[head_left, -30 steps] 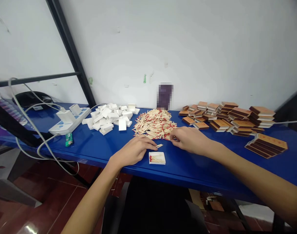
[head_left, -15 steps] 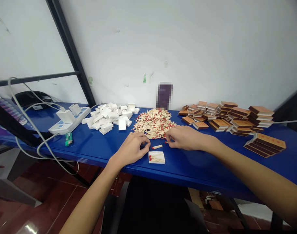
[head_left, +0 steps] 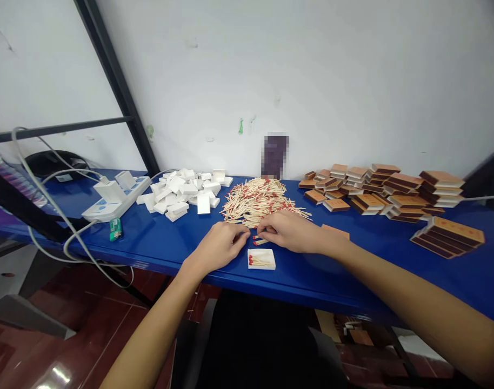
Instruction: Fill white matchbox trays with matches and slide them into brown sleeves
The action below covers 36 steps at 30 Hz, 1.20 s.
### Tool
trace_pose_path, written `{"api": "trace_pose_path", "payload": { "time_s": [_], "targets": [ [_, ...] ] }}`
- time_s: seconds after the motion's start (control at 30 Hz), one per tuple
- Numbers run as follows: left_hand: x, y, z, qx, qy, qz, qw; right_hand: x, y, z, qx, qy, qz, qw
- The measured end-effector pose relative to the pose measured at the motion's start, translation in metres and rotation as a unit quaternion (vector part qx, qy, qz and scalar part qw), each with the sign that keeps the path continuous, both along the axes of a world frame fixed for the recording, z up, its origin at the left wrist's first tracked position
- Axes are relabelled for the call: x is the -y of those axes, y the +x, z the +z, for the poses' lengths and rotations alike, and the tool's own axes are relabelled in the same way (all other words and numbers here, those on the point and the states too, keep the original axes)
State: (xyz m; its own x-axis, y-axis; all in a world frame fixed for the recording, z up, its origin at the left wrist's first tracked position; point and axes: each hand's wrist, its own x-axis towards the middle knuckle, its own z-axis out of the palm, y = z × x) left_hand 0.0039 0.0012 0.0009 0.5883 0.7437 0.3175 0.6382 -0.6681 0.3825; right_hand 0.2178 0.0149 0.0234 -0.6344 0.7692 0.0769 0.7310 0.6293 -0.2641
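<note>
A small white matchbox tray [head_left: 272,260] lies near the table's front edge with several red-headed matches in it. Behind the tray, a few loose matches [head_left: 260,242] rest on the blue surface. My right hand [head_left: 286,231] is closed in a pinch over them, its fingertips on a match whose red head points left. My left hand [head_left: 219,244] sits to the left, fingers curled and thumb near the index finger, with nothing visible in it. Beyond both hands spreads a large heap of matches [head_left: 257,199].
White empty trays [head_left: 182,192] are piled at the back left. Brown matchbox sleeves [head_left: 364,189] are stacked at the back right, and one sleeve [head_left: 336,232] lies behind my right forearm. A white power strip [head_left: 117,202] with cables and a green packet [head_left: 115,229] are at the left.
My right hand has moved left from the heap's edge to the loose matches behind the tray, bringing a match beside them. My left hand has barely moved.
</note>
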Motion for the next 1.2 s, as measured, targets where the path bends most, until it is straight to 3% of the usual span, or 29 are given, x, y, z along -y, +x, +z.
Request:
{"api": "trace_pose_path", "payload": {
  "time_s": [0.3, 0.47, 0.97, 1.2],
  "targets": [
    [0.001, 0.000, 0.000, -0.024, 0.043, 0.021, 0.999, 0.007, 0.008, 0.002, -0.023, 0.003, 0.020, 1.000],
    [0.001, 0.000, 0.000, -0.008, 0.028, 0.029, 0.999, 0.008, 0.011, 0.001, -0.018, 0.010, 0.020, 1.000],
    [0.000, 0.000, 0.000, -0.023, 0.003, 0.005, 1.000, 0.013, 0.015, -0.002, -0.052, -0.024, 0.055, 0.997],
    [0.001, 0.000, 0.001, -0.020, 0.002, -0.018, 1.000, 0.012, 0.013, -0.001, -0.058, -0.019, 0.035, 0.997]
  ]
}}
